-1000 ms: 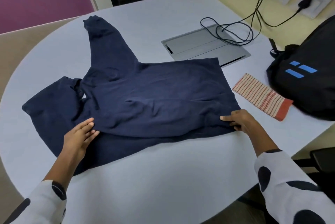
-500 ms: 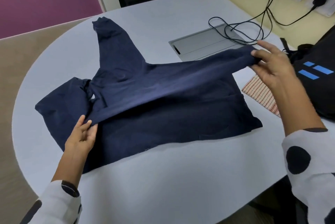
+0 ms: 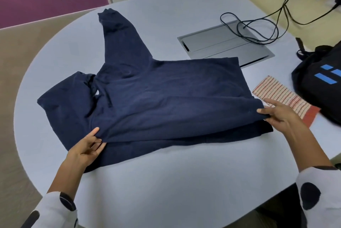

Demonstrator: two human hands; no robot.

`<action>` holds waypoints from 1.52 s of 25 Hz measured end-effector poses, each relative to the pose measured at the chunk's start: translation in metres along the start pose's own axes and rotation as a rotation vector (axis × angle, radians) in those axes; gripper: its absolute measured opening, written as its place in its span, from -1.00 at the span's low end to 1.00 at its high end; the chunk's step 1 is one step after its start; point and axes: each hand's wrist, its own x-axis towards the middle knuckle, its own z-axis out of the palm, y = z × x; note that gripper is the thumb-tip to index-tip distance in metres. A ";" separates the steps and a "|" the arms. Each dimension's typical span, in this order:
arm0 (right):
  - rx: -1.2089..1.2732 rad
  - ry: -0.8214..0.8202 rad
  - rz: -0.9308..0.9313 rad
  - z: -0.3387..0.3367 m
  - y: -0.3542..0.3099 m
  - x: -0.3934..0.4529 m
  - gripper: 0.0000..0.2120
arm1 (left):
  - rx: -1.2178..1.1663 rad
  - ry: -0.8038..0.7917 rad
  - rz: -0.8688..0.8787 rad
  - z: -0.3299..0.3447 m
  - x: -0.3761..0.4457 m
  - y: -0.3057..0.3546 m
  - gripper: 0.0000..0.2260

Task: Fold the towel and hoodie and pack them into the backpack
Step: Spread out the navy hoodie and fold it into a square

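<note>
Hoodie [image 3: 166, 98] lies mid-table, both hands gripping its lifted near layer.
Left hand [image 3: 86, 149] pinches the fold at 7 o'clock; right hand [image 3: 282, 117] pinches the hem at 4 o'clock, beside the folded towel [image 3: 282, 96].

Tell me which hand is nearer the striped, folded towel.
Right. The right hand pinches the navy hoodie hem right beside the striped towel; the left hand grips the hoodie's opposite end.

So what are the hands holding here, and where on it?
Both grip the navy hoodie: left hand near the shoulder edge, right hand at the hem corner.
</note>
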 end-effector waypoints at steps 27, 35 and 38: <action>-0.585 0.494 -0.273 0.023 0.052 0.057 -0.84 | 1.989 -0.069 1.129 0.054 0.050 -0.070 -0.11; -1.173 0.250 -1.054 0.137 0.123 0.000 -0.47 | 1.896 -0.393 1.463 0.094 0.042 -0.079 -0.36; -1.378 -0.243 -1.191 0.201 0.183 -0.045 -0.42 | 1.876 -0.395 1.405 0.104 0.051 -0.089 -0.36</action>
